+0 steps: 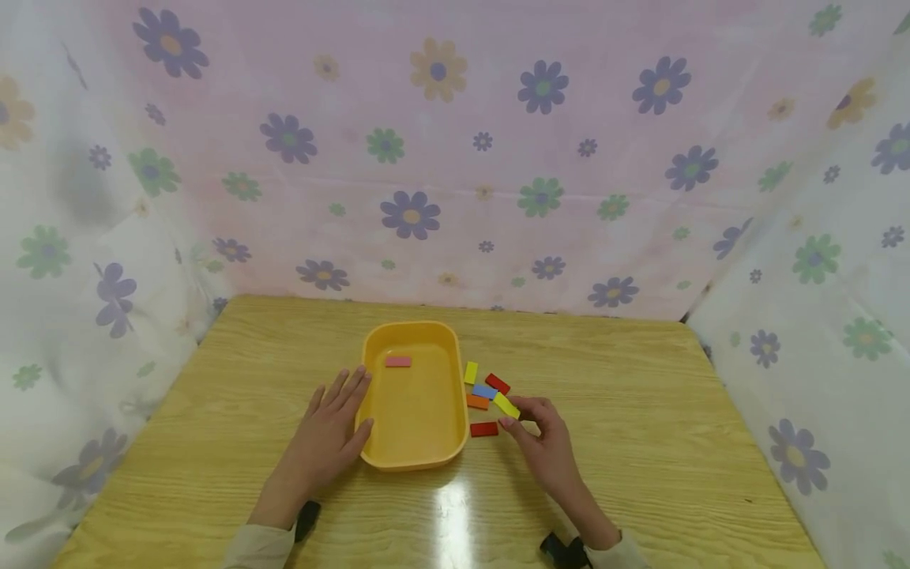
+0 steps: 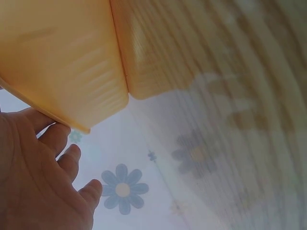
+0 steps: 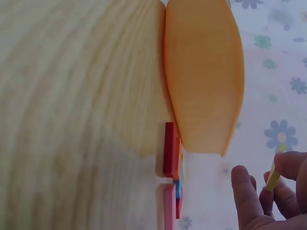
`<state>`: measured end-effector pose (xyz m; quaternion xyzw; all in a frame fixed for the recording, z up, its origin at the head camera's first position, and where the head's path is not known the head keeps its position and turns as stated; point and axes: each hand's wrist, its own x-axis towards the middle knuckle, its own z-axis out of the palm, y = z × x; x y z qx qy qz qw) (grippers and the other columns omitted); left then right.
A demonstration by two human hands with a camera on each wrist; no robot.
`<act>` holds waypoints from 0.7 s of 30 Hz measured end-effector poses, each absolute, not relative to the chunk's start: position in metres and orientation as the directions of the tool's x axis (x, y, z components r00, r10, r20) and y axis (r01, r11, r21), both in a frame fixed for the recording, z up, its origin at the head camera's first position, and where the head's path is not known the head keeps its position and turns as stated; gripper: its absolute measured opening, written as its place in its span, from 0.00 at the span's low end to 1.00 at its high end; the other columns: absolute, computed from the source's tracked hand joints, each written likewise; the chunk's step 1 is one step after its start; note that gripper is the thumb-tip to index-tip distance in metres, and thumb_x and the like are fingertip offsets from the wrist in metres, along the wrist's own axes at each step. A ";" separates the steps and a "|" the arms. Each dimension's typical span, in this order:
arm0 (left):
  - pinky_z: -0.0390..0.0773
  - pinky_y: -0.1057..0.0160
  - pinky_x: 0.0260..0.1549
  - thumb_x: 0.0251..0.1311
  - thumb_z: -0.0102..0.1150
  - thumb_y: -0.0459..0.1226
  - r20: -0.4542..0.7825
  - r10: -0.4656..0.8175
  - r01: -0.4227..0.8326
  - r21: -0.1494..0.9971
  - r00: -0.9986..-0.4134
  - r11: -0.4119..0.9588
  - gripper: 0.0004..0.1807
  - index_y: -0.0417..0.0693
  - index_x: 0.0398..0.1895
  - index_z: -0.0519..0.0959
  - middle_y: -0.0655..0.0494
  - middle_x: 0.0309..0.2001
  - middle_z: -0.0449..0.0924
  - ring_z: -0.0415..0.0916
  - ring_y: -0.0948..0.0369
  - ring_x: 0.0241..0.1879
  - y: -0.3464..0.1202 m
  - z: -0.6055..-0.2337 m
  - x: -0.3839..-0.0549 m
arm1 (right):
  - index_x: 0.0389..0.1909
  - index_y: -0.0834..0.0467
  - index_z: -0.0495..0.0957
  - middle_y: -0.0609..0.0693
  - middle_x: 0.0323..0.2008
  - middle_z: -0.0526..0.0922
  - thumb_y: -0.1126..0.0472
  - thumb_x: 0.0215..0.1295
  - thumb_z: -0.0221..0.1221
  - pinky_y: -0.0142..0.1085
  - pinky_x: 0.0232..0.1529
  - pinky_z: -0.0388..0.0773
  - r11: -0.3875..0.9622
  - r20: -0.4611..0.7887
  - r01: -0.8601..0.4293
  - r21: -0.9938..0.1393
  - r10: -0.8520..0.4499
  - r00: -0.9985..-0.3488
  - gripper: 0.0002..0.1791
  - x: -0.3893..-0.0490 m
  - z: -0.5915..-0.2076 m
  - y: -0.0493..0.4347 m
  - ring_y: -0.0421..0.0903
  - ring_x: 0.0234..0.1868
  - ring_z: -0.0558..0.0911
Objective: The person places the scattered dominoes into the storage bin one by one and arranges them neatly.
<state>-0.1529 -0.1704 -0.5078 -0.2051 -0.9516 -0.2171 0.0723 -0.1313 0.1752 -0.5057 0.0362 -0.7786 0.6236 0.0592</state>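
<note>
My right hand (image 1: 550,450) pinches a yellow block (image 1: 506,405) between thumb and fingers. In the right wrist view that yellow block (image 3: 273,178) is held up off the table. My left hand (image 1: 327,435) rests on the left rim of a yellow-orange plastic tray (image 1: 412,465), fingers straight and spread. The left wrist view has its fingers (image 2: 56,136) right at the rim. One pink block (image 1: 398,362) lies inside the tray. Below the right hand, a second pink block (image 3: 169,208) lies on the table near a red block (image 3: 169,149).
Beside the tray's right wall lie another yellow block (image 1: 471,372), a blue block (image 1: 485,391), an orange block (image 1: 477,402) and two red blocks, one farther back (image 1: 498,383). The wooden table (image 1: 640,442) ends at flower-patterned cloth (image 1: 490,174) behind and at both sides.
</note>
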 end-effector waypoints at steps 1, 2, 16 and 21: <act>0.49 0.32 0.73 0.74 0.52 0.44 0.225 0.359 0.421 0.386 -0.906 0.821 0.35 0.42 0.79 0.58 0.48 0.81 0.53 0.48 0.43 0.80 -0.171 -0.508 -0.153 | 0.54 0.59 0.83 0.56 0.49 0.78 0.67 0.68 0.64 0.39 0.45 0.87 0.219 0.138 -0.133 -0.967 0.008 -0.990 0.15 -0.130 -0.507 0.174 0.52 0.49 0.82; 0.49 0.32 0.73 0.74 0.52 0.44 0.223 0.360 0.421 0.387 -0.906 0.820 0.35 0.42 0.80 0.58 0.48 0.81 0.53 0.48 0.43 0.80 -0.171 -0.508 -0.153 | 0.54 0.58 0.83 0.56 0.50 0.79 0.66 0.68 0.64 0.39 0.45 0.87 0.219 0.136 -0.133 -0.967 0.001 -0.991 0.14 -0.129 -0.508 0.174 0.52 0.50 0.82; 0.49 0.33 0.73 0.75 0.51 0.45 0.219 0.361 0.420 0.385 -0.907 0.822 0.35 0.42 0.80 0.57 0.47 0.81 0.52 0.47 0.43 0.80 -0.171 -0.508 -0.153 | 0.55 0.69 0.82 0.57 0.53 0.86 0.73 0.60 0.68 0.31 0.45 0.85 -0.047 -0.087 0.085 -0.995 0.043 -0.995 0.21 -0.123 -0.518 0.170 0.40 0.46 0.86; 0.50 0.33 0.73 0.74 0.52 0.44 0.227 0.363 0.426 0.377 -0.904 0.823 0.35 0.42 0.79 0.58 0.47 0.81 0.52 0.48 0.43 0.80 -0.171 -0.508 -0.153 | 0.60 0.71 0.79 0.57 0.58 0.83 0.74 0.62 0.66 0.30 0.47 0.84 -0.127 -0.132 0.123 -0.984 0.068 -0.989 0.24 -0.123 -0.516 0.168 0.37 0.49 0.83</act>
